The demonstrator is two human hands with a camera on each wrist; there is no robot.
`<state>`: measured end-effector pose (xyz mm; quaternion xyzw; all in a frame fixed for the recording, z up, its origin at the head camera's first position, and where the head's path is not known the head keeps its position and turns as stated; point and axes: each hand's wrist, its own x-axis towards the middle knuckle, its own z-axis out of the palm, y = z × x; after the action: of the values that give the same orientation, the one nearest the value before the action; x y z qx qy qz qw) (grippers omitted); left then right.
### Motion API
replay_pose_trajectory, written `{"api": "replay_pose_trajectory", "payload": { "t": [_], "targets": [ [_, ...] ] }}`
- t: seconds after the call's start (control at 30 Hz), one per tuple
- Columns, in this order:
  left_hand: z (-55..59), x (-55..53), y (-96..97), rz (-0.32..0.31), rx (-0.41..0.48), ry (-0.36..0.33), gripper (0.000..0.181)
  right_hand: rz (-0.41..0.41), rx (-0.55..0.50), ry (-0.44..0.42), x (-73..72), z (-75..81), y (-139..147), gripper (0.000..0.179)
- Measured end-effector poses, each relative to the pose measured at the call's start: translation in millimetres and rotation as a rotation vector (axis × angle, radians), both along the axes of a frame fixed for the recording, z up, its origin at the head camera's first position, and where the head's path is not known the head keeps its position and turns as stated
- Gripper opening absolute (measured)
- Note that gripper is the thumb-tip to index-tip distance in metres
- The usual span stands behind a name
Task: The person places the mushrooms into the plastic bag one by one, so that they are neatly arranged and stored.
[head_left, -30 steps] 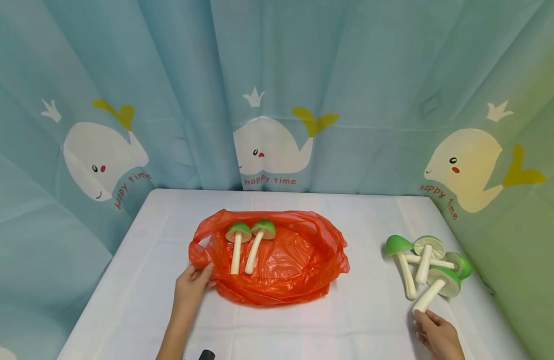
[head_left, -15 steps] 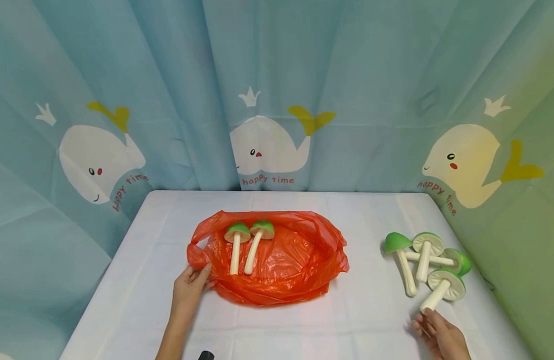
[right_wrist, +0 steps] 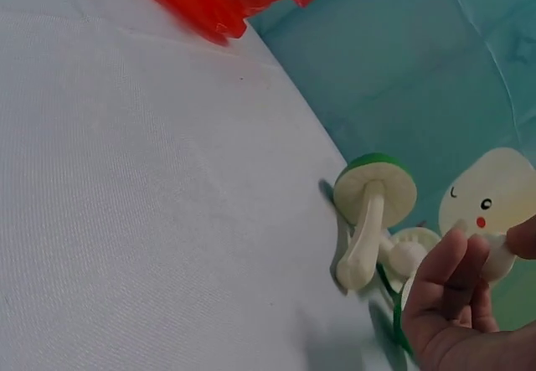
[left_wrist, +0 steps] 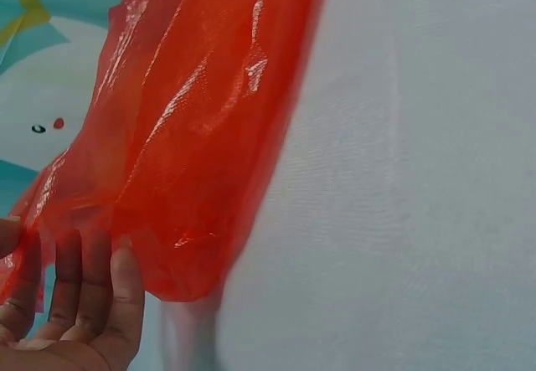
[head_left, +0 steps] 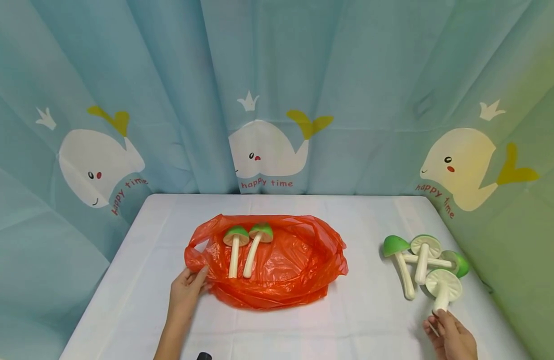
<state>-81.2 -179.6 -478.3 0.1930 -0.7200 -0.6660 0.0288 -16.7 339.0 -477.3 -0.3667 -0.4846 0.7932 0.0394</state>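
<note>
L hand [head_left: 184, 296], pinching edge of red plastic bag [head_left: 272, 297], ctr-left; R hand [head_left: 454, 336], gripping green-capped toy mushroom [head_left: 443, 286] by stem tip, near right; risk: cap beside mushroom pile [head_left: 422, 262], might knock it apart

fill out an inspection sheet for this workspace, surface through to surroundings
Surface: white table, faintly creased
Job's things: red plastic bag lying open, two green-capped mushrooms inside; three more mushrooms piled at right
Clutter: black object, cut off by the lower frame edge, unidentified
Grips: left grip pinches the bag's left end; right grip pinches another mushroom by its stem end
Cables: nothing seen for certain
Surroundings: blue curtain with whale prints
</note>
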Motion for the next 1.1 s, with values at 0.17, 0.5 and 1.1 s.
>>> {"api": "replay_pose_trajectory", "payload": {
  "t": [0.17, 0.5, 1.1],
  "targets": [
    [1.5, -0.3, -0.4, -0.002, 0.020, 0.015, 0.046, -0.054, -0.035, 0.115, 2.1, -1.7, -0.1, 0.009],
    [-0.9, 0.3, 1.7, 0.003, 0.019, -0.007, 0.047, -0.002, -0.108, 0.494, 0.1, -1.8, -16.8, 0.010],
    [1.5, 3.1, 0.9, 0.012, -0.010, -0.027, 0.051, 0.276, -0.202, 0.703, -13.0, -3.9, -55.4, 0.025]
  ]
}}
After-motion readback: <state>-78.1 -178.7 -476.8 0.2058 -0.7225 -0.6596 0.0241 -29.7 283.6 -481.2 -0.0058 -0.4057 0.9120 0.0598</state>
